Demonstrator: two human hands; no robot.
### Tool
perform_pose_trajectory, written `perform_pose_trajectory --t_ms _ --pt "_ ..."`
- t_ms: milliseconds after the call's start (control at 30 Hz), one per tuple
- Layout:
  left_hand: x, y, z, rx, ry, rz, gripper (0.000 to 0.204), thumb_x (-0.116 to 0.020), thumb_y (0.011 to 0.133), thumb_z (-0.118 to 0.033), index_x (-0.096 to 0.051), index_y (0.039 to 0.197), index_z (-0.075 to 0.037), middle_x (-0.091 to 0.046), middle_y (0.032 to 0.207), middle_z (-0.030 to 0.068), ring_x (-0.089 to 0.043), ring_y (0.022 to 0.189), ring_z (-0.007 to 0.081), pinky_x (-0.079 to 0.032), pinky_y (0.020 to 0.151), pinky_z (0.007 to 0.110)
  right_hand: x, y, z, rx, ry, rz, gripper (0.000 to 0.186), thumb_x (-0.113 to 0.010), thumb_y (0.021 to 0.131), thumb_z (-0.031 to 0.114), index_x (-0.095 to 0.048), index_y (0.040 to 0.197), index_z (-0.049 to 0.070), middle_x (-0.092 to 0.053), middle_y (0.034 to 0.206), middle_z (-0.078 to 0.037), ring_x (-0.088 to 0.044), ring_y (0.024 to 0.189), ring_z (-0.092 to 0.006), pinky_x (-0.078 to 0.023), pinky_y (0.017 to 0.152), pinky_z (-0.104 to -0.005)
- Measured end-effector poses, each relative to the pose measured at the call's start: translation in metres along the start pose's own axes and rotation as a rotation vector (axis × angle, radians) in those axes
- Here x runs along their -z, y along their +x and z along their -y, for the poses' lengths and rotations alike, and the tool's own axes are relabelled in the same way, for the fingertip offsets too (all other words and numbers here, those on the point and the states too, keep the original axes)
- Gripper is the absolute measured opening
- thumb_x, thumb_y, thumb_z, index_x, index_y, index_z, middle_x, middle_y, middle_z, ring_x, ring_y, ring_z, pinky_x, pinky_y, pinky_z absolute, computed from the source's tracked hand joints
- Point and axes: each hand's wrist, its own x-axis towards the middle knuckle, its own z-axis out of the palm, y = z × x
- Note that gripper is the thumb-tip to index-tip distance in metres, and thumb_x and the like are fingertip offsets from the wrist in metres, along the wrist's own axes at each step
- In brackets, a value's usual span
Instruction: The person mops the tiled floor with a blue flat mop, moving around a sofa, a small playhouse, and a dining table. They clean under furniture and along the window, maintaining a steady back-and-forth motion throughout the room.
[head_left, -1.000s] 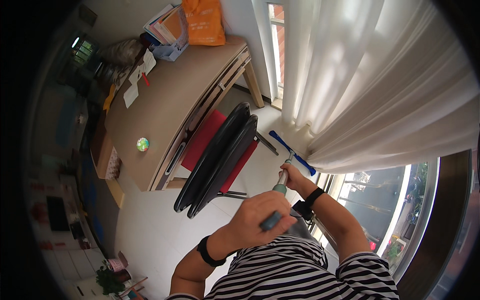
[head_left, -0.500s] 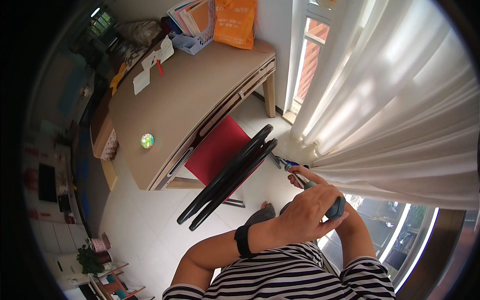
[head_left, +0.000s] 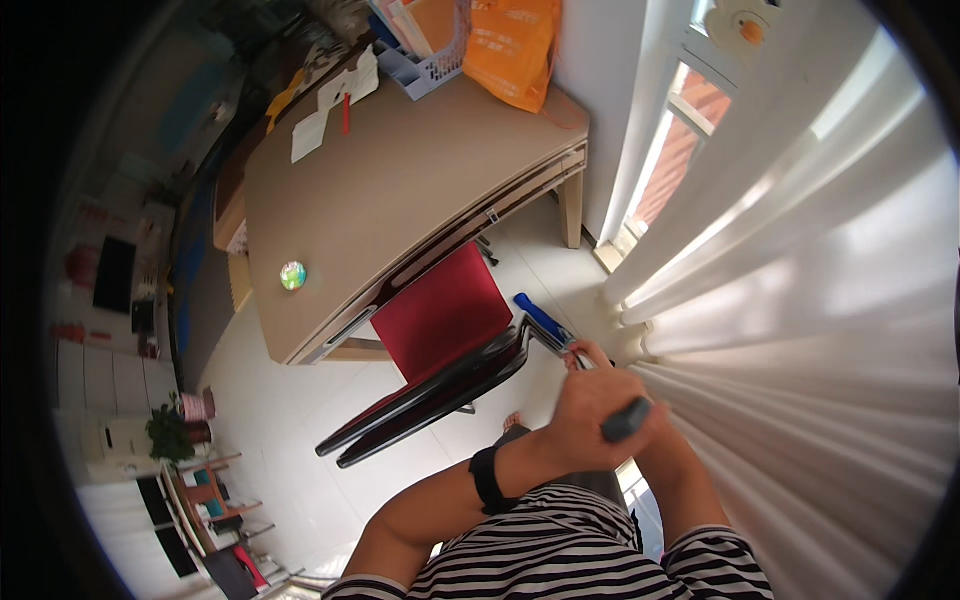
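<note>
My left hand (head_left: pixel 590 415), with a black band at the wrist, is wrapped round the dark grey-green handle of a screwdriver (head_left: pixel 626 420), its butt toward me. Farther out, the fingers of my right hand (head_left: pixel 594 354) are bent around the metal shaft, partly hidden behind the left hand. Just beyond those fingers lies a long blue piece (head_left: pixel 540 315) with a metal end; whether the right fingers touch it I cannot tell. Left of my hands is a chair with a red seat (head_left: pixel 440 310) and a black curved frame (head_left: pixel 430 400).
A brown desk (head_left: pixel 390 190) stands ahead, with a small colourful ball (head_left: pixel 293 276), papers, a red pen (head_left: pixel 346 115), a plastic basket (head_left: pixel 430 75) and an orange bag (head_left: pixel 510 50). White curtains (head_left: pixel 800 250) hang at the right. A potted plant (head_left: pixel 172 432) stands at the left.
The view has turned. My hands have shifted slightly left, closer to the chair, and the screwdriver's handle points more toward me. The blue piece shows more fully.
</note>
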Motion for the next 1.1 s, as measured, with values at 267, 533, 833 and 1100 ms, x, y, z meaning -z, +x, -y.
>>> perform_pose_trajectory --t_ms 267,533,833,1100 --pt "-0.053 0.028 0.008 -0.035 -0.178 0.214 0.016 -0.068 0.075 -0.010 -0.055 0.068 -0.005 -0.054 0.062 0.0095 -0.055 0.056 0.0327 -0.041 0.050 0.040 0.084 0.026 0.006 -0.511 0.762 -0.106 0.019 -0.058 0.087 0.022 -0.050 0.073 0.011 -0.054 0.060 0.001 -0.052 0.049 -0.0097 -0.046 0.047 -0.0227" --pt "-0.040 0.049 -0.015 0.027 -0.122 0.106 0.021 -0.073 0.072 -0.001 -0.053 0.066 -0.004 -0.054 0.062 0.0093 -0.055 0.056 0.0279 -0.042 0.051 0.035 0.071 0.032 0.041 -0.545 0.391 -0.023 0.028 -0.055 0.090 0.030 -0.054 0.074 0.008 -0.057 0.064 -0.003 -0.057 0.054 -0.0147 -0.049 0.052 -0.0266" --pt "-0.043 0.070 0.002 0.147 0.033 -0.111 0.028 -0.077 0.075 -0.018 -0.053 0.070 -0.004 -0.054 0.073 0.0105 -0.055 0.068 0.0308 -0.044 0.062 0.038 0.052 0.126 0.070 -0.824 0.596 0.273 0.022 -0.058 0.090 0.022 -0.051 0.079 0.005 -0.055 0.067 -0.002 -0.058 0.060 -0.0146 -0.052 0.058 -0.0260" --pt "-0.010 0.084 0.068 0.126 0.219 -0.364 0.027 -0.078 0.073 -0.013 -0.054 0.066 -0.005 -0.051 0.062 0.0062 -0.049 0.057 0.0257 -0.039 0.058 0.034 0.010 0.217 0.042 -0.725 0.712 0.063 0.020 -0.054 0.089 0.021 -0.046 0.078 0.007 -0.054 0.068 -0.007 -0.054 0.055 -0.0185 -0.049 0.053 -0.0298"
